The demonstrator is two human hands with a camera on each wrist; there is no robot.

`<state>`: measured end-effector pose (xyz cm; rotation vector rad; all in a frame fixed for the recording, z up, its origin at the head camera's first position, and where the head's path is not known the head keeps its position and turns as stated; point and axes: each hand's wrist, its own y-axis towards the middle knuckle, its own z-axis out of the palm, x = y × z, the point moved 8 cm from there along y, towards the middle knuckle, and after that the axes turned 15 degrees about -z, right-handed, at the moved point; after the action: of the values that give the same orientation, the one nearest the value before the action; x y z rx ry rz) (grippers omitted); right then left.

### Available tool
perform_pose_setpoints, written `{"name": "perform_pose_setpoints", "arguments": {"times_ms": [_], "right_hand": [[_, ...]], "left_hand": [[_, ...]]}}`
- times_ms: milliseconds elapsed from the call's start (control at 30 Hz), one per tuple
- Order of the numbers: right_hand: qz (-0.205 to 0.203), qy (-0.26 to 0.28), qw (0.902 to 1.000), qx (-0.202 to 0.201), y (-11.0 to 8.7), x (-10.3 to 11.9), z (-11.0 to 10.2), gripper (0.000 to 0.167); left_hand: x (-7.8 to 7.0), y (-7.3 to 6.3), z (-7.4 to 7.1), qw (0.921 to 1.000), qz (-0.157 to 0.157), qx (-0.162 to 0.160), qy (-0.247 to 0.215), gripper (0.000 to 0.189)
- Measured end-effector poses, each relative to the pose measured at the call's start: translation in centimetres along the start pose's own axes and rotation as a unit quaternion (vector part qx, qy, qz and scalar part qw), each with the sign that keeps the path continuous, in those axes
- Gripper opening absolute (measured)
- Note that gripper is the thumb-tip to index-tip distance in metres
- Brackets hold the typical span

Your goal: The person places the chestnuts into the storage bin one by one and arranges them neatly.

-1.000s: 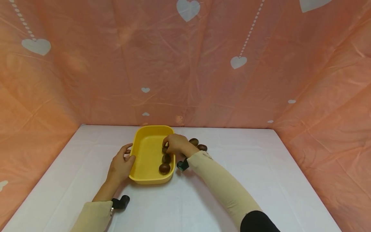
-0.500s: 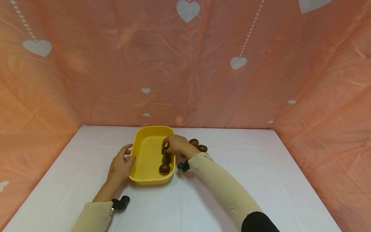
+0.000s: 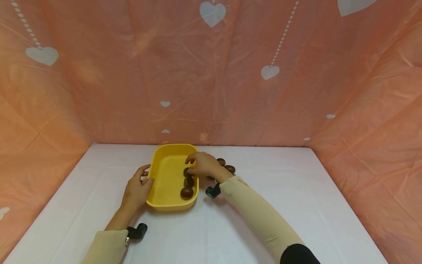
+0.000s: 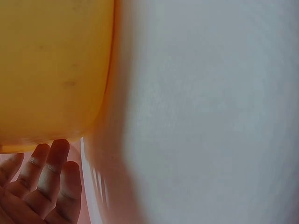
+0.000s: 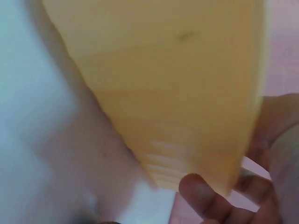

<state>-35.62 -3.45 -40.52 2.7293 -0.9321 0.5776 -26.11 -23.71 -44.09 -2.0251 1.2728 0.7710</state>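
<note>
Parting finger and thumb since half a second ago, the right hand (image 3: 205, 165) seems to hold nothing — the farthest brown ball (image 3: 186, 172) lies by the right edge of the tray (image 3: 165, 187), apparently placed. The left hand (image 3: 136, 189) touches its left edge, fingers loosely straight.

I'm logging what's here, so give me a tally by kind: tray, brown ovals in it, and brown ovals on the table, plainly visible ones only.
Tray: 1
Brown ovals in the tray: 3
Brown ovals on the table: 2
Total: 6 plainly visible; the right hand and its wrist may hide more.
</note>
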Motion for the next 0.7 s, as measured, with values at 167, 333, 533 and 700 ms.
{"name": "perform_pose_setpoints", "arguments": {"times_ms": [167,333,533,700], "right_hand": [[-0.016,0.009,0.9996,-0.022,-0.7,0.4,-1.2,0.032],[-0.041,-0.003,0.9984,-0.039,-1.6,1.4,-2.5,0.032],[-0.046,-0.012,0.9978,-0.047,-2.7,1.6,-3.6,0.033],[-0.035,-0.031,0.9972,-0.058,-3.8,1.2,-4.5,0.033]], "left_hand": [[-0.2,0.0,-0.1,1.0000,0.003,0.000,0.002,0.052],[-0.2,-0.1,0.0,1.0000,0.003,0.000,0.000,0.052],[-0.1,0.0,0.1,1.0000,-0.001,-0.001,0.000,0.052],[-0.1,0.0,0.0,1.0000,-0.003,-0.003,0.006,0.053]]}}
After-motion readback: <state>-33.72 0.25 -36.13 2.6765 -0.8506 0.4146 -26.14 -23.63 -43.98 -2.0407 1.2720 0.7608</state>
